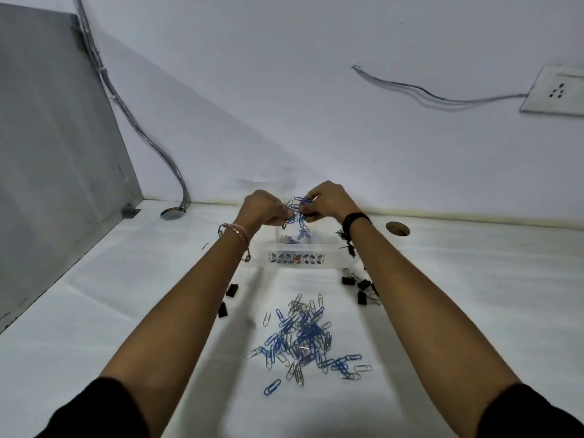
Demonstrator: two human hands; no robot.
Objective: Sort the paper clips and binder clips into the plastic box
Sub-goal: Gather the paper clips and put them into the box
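Both hands are raised above the far middle of the white desk (pixel 126 311), close together. The left hand (pixel 262 208) and the right hand (pixel 328 202) each pinch part of a tangled bunch of blue and silver paper clips (pixel 297 213), fingers closed on it. A short string of linked clips hangs down from the bunch toward the plastic box (pixel 300 252) directly below the hands.

The plastic box is clear, with a patterned strip of leaves along its near wall. A few clips already lie inside it; which compartment they are in cannot be told from here.

Nearer on the desk, between the two forearms, a loose pile of paper clips (pixel 303 339) lies spread out, blue ones mixed with silver ones. One blue clip (pixel 271 387) lies apart at the near left edge of the pile.

Black binder clips sit on both sides of the pile. Two of them (pixel 227 300) lie on the left, just beside the left forearm. A small group (pixel 360 287) lies on the right, near the right corner of the box and close to the right forearm.

The left wrist wears thin bangles (pixel 235 233), the right wrist a dark band (pixel 355 219). Black sleeves cover both upper arms at the near edge.

On the far wall a socket plate (pixel 556 90) is at the right with wires (pixel 442 98) running from it, and a cable bundle (pixel 142 128) drops into a hole in the desk at the left
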